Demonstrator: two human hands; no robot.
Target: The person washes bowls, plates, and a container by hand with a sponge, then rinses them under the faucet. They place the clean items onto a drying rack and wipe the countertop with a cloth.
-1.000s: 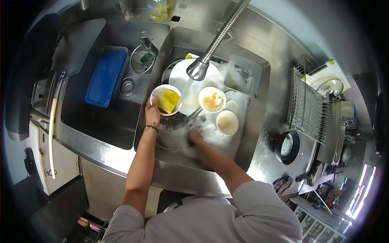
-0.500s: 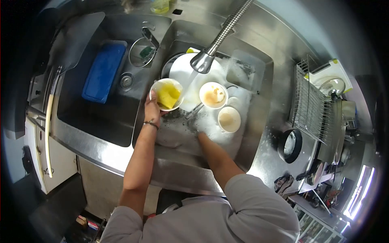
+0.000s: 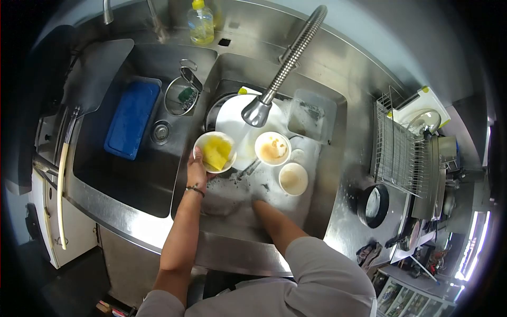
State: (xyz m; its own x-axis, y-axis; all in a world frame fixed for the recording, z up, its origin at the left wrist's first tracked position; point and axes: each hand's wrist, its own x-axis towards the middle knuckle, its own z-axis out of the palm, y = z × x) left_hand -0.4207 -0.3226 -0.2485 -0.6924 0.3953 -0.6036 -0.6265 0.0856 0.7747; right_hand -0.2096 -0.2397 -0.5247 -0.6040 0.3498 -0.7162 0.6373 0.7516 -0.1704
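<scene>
My left hand [image 3: 196,172] grips the side of a white bowl [image 3: 231,160], thumb at the rim, over the left part of the soapy sink. A yellow sponge or cloth [image 3: 215,153] lies inside that bowl. My right forearm [image 3: 274,219] dips into the sudsy water, so the hand and its fingers are hidden. Two white cups or small bowls stand ahead of it: one with brownish residue [image 3: 272,148], the other holding cloudy liquid [image 3: 293,179]. Behind them lies a large white plate [image 3: 228,115] under the faucet head [image 3: 256,112].
In the left basin are a blue tray or lid [image 3: 133,119] and a strainer [image 3: 182,97]. A clear container [image 3: 311,117] sits at the sink's back right. A soap bottle [image 3: 201,26], wire dish rack [image 3: 398,148] and black pan [image 3: 373,205] are around the sinks.
The view has tilted up, so the sink contents appear lower and the soap bottle shows fully. My left hand still holds the bowl; my right hand stays under the suds.
</scene>
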